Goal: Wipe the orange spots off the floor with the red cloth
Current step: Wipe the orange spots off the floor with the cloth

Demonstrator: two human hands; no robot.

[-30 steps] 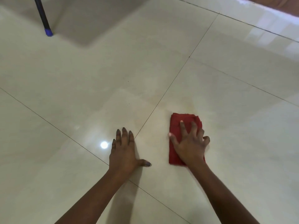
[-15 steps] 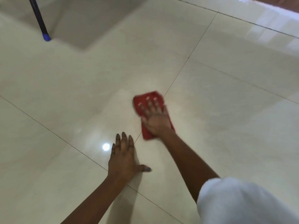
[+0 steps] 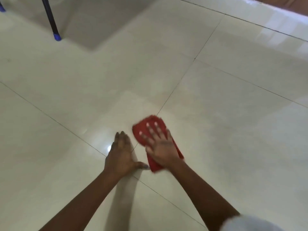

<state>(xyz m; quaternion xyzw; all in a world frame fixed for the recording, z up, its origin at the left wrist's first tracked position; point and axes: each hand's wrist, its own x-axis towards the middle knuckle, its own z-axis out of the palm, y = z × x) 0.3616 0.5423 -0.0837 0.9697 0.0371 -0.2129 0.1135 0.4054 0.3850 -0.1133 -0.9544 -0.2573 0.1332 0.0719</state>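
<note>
The red cloth (image 3: 142,130) lies flat on the glossy cream tiled floor (image 3: 216,130), straddling a grout line. My right hand (image 3: 160,144) presses down on it with fingers spread; the cloth shows above the fingertips and below the palm. My left hand (image 3: 120,154) rests flat on the floor just left of the cloth, fingers together, thumb pointing toward the cloth's lower edge. I see no orange spots on the tiles around the cloth; the frame is blurred by motion.
A black furniture leg with a blue foot (image 3: 56,36) stands at the upper left, and a second blue foot (image 3: 2,9) shows at the left edge. A white sleeve (image 3: 250,222) fills the lower right corner. A pale raised edge (image 3: 266,17) runs along the upper right.
My right hand slid the cloth from the right tile up and left across the grout line, then back toward me beside the left hand. The left hand stayed planted.
</note>
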